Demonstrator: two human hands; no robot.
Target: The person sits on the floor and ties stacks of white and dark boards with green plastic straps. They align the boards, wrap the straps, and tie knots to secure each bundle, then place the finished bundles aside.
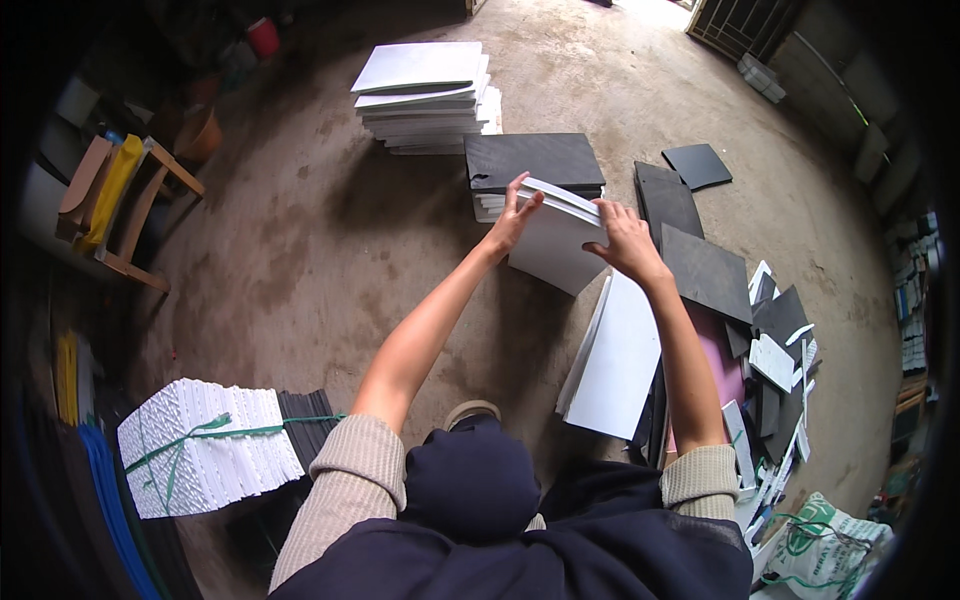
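Between my two hands, a few white foam sheets (pixel 556 245) stand on edge, held together as a small stack. My left hand (pixel 515 218) grips the left end near the top edge, thumb and fingers on opposite faces. At the right end, my right hand (pixel 626 240) clasps the same sheets, its fingers over the top edge. Just beyond them lies a low pile topped by a dark grey sheet (pixel 540 160), with white sheets under it. More white sheets (pixel 618 360) lean close to my right forearm.
A tall white stack (pixel 420 75) stands farther off. Dark sheets (pixel 705 270) and white offcuts (pixel 772 360) clutter the right side, with a printed sack (pixel 825 550) nearer me. A bundle tied with green string (pixel 205 445) sits at my left, a wooden chair (pixel 130 205) beyond it.
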